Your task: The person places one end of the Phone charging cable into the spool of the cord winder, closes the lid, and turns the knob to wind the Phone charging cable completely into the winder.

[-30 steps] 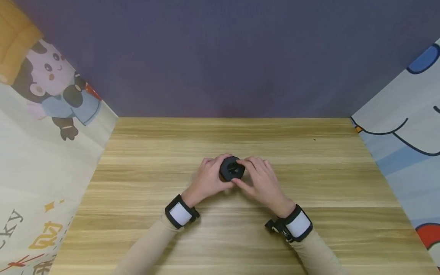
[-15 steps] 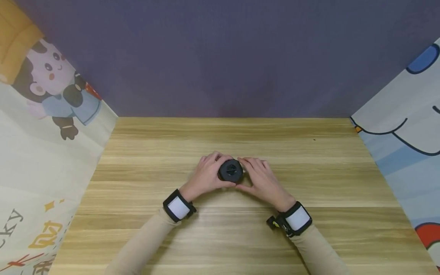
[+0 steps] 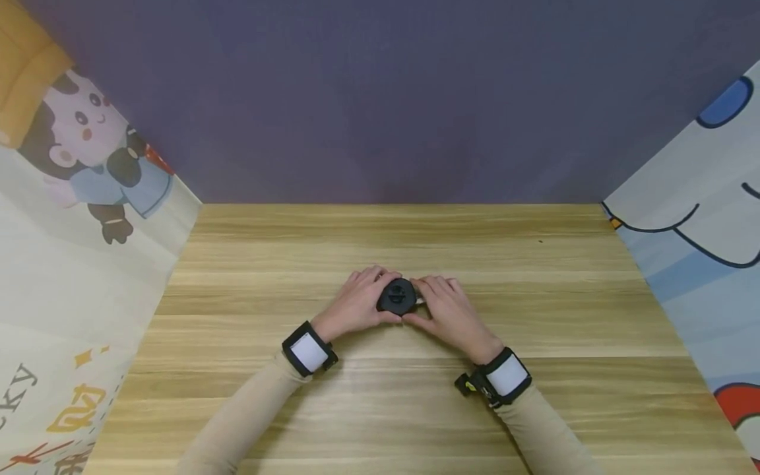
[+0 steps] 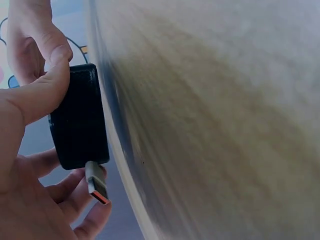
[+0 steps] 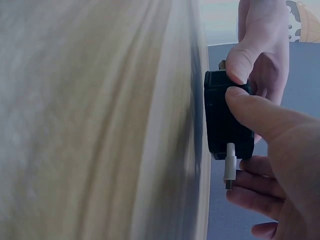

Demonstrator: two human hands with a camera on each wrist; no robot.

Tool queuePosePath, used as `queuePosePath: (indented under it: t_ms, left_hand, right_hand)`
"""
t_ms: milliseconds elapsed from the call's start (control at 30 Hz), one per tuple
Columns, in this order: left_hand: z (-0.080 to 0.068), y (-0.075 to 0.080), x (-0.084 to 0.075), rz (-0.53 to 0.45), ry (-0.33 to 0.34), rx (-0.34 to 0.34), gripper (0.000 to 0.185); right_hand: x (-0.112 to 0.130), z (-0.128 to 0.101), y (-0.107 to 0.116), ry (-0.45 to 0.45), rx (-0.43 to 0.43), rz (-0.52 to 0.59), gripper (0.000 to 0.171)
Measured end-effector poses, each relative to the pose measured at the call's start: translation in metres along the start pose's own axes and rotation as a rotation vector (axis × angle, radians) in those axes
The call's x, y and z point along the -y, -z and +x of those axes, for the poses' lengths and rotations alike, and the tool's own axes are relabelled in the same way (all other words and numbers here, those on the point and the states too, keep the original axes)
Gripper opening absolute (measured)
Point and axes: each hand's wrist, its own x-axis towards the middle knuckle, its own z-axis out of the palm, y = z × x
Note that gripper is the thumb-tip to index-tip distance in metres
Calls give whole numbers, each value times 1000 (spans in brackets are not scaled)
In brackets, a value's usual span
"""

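Here, a wooden table (image 3: 534,316) fills the lower half of the head view, with a dark purple wall (image 3: 392,99) behind it and cartoon-printed sheets (image 3: 71,231) hanging at either side. Near the middle of the table, both hands meet around a small black round reel (image 3: 397,295), which rests on the wood. The left hand (image 3: 356,305) curls around the reel's left side, thumb on the near edge and fingers behind it. The right hand (image 3: 448,311) wraps the right side the same way, thumb pressed against the near edge. Both wear a black wrist strap (image 3: 307,349) with a white patch, over tan sleeves. In the left wrist view a metal plug with an orange tip (image 4: 96,181) sticks out of the reel by the left fingers. In the right wrist view a slim white plug (image 5: 229,170) pokes out beside the right fingers.
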Motion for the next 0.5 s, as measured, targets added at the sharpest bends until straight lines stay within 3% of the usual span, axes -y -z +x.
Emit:
queuePosePath:
  t_ms: [233,500]
  left_hand:
    - [3,-1,0,3,7,61,84]
    - [3,-3,-2,-27,9,65,79]
  right_hand:
    - [3,1,-4,-20,-52,-39,72]
    - [7,3,-6,-56,-85,-66,70]
